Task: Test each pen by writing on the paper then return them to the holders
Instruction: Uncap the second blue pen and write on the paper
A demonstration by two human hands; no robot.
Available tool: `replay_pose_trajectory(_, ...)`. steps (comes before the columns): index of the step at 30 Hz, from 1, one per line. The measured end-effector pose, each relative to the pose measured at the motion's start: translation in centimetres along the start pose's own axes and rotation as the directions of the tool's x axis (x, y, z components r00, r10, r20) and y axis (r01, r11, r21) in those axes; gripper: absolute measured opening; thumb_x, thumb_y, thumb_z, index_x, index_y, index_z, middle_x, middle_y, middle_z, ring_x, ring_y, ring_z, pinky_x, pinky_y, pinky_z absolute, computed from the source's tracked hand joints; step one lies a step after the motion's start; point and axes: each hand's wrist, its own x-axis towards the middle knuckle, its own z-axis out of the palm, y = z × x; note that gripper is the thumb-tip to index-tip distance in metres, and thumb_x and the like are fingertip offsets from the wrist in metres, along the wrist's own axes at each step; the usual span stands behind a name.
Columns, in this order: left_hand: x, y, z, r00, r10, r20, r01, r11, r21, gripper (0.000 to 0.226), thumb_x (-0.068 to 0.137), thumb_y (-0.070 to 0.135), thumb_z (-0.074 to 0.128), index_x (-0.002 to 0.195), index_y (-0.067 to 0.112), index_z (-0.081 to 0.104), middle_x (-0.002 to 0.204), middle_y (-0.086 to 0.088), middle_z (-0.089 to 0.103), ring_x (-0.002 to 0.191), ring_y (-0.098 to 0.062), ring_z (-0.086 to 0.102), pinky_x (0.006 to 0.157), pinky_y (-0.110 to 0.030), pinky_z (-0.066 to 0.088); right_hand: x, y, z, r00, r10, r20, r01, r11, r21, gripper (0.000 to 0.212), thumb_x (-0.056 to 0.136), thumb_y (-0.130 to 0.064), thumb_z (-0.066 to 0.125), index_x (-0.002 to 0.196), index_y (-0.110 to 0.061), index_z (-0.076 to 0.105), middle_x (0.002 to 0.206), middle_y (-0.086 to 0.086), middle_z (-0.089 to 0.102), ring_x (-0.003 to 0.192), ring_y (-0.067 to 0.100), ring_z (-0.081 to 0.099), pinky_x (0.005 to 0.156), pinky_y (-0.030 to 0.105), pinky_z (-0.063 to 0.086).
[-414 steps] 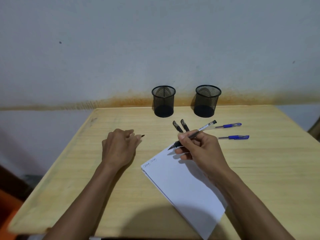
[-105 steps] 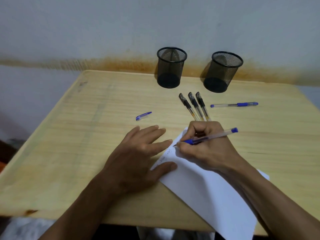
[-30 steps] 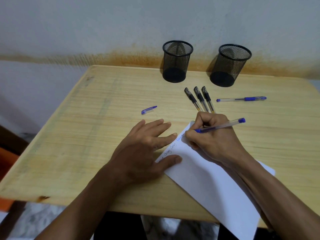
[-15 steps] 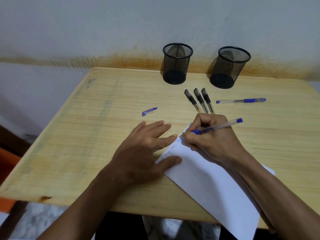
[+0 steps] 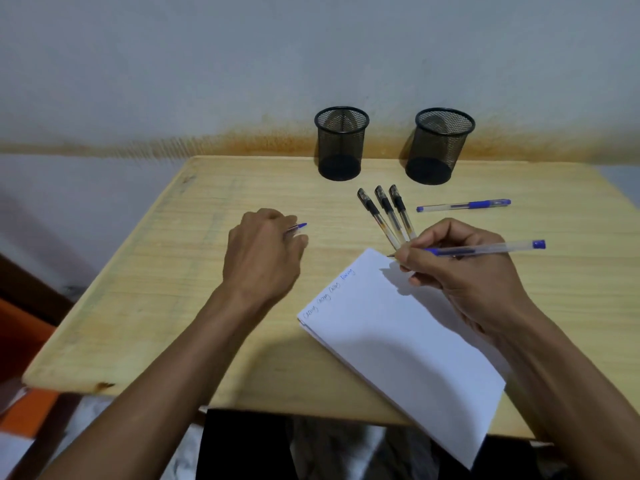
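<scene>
Two black mesh holders (image 5: 341, 143) (image 5: 439, 147) at wooden table (image 5: 145, 306) rear; three black capped pens (image 5: 384, 213) before them; white paper sheet (image 5: 398, 341) nearer, front-right.

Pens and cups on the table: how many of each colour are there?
Black pens: 3
Blue pens: 2, one lying on the table, one in the right hand
Loose blue cap: 1, at the left hand
Black mesh holders: 2
Total: 8

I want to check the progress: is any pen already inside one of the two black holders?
No, both mesh holders look empty; three black pens and a blue pen lie on the table.
</scene>
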Motion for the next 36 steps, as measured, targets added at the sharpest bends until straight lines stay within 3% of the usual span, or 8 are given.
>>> replay_pose_trajectory(4,1.4,-0.5,0.9,1.0,-0.019,0.017,0.017,0.997,0.079,0.024,0.092,0.026,0.058,0.084,0.01,0.074,0.091,-0.004,0.07,0.094,-0.031,0.059,0.074,-0.038,0.045,-0.7,0.3,-0.7,0.999,0.029,-0.02,-0.03,0.999,-0.022,0.012,0.078,0.005,0.08,0.083,-0.003,0.073,0.08,0.011,0.077,0.073,0.016,0.073,0.063,0.023,0.059)
replay_pose_trajectory(9,1.1,-0.3,1.0,0.999,0.048,0.021,-0.05,0.995,0.089,0.021,0.097,0.018,0.052,0.088,0.011,0.07,0.097,-0.006,0.064,0.093,-0.031,0.053,0.076,-0.041,0.044,-1.5,0.3,-1.0,0.999,0.011,-0.032,-0.013,0.998,-0.06,0.009,0.081,-0.004,0.081,0.086,-0.01,0.076,0.079,0.006,0.079,0.072,0.015,0.076,0.06,0.023,0.058)
replay_pose_trajectory(12,0.5,1.0,-0.1,0.997,0.078,0.003,-0.078,0.996,-0.052,0.021,0.099,0.019,0.046,0.089,0.012,0.063,0.095,-0.001,0.06,0.089,-0.024,0.054,0.075,-0.039,0.044,-2.0,-0.4,-1.2,0.996,-0.046,-0.076,0.043,0.998,-0.034,0.014,0.079,-0.008,0.084,0.083,-0.01,0.072,0.075,0.006,0.078,0.069,0.019,0.076,0.057,0.024,0.057)
replay_pose_trajectory(16,-1.2,4.8,-2.2,0.998,0.026,-0.055,-0.042,0.947,-0.318,0.019,0.099,0.02,0.051,0.089,0.018,0.066,0.079,0.007,0.064,0.075,-0.012,0.06,0.064,-0.03,0.045,-2.0,-1.8,-1.7,0.99,-0.118,-0.074,0.116,0.993,-0.027,0.015,0.079,-0.005,0.084,0.086,-0.016,0.078,0.083,0.005,0.08,0.075,0.02,0.077,0.07,0.029,0.062)
replay_pose_trajectory(20,-2.3,6.9,-2.8,0.987,0.158,-0.027,-0.151,0.859,-0.49,0.015,0.095,0.011,0.062,0.103,0.018,0.072,0.088,0.007,0.072,0.076,-0.007,0.071,0.073,-0.031,0.056,-2.2,-3.4,-1.6,0.975,-0.216,-0.053,0.215,0.976,-0.028,0.007,0.084,-0.017,0.079,0.091,-0.016,0.077,0.083,0.001,0.081,0.081,0.015,0.078,0.071,0.028,0.063)
replay_pose_trajectory(24,-3.1,7.8,-2.5,0.968,0.247,-0.055,-0.233,0.784,-0.576,0.016,0.092,0.007,0.065,0.103,0.012,0.074,0.092,0.005,0.073,0.081,-0.008,0.071,0.077,-0.02,0.053,-2.7,-3.9,-1.7,0.945,-0.32,-0.066,0.301,0.931,-0.206,0.022,0.08,-0.044,0.074,0.084,-0.023,0.078,0.081,-0.005,0.078,0.082,0.009,0.073,0.074,0.033,0.059)
replay_pose_trajectory(32,-3.7,7.8,-2.5,0.948,0.31,-0.071,-0.295,0.773,-0.562,0.018,0.09,0.016,0.063,0.103,0.016,0.076,0.095,0.01,0.071,0.09,-0.01,0.068,0.079,-0.02,0.051,-3.0,-2.8,-1.6,0.954,-0.297,-0.046,0.277,0.928,-0.249,0.025,0.078,-0.048,0.075,0.08,-0.022,0.078,0.081,-0.007,0.077,0.085,0.012,0.072,0.074,0.04,0.06)
replay_pose_trajectory(36,-3.5,7.5,-2.6,0.95,0.304,-0.073,-0.292,0.783,-0.549,0.017,0.092,0.008,0.066,0.103,0.015,0.076,0.096,0.008,0.071,0.09,-0.012,0.068,0.079,-0.024,0.053,-3.1,-3.0,-1.5,0.947,-0.316,-0.06,0.294,0.927,-0.233,0.026,0.077,-0.048,0.074,0.081,-0.023,0.078,0.081,-0.006,0.077,0.083,0.012,0.072,0.069,0.039,0.06)
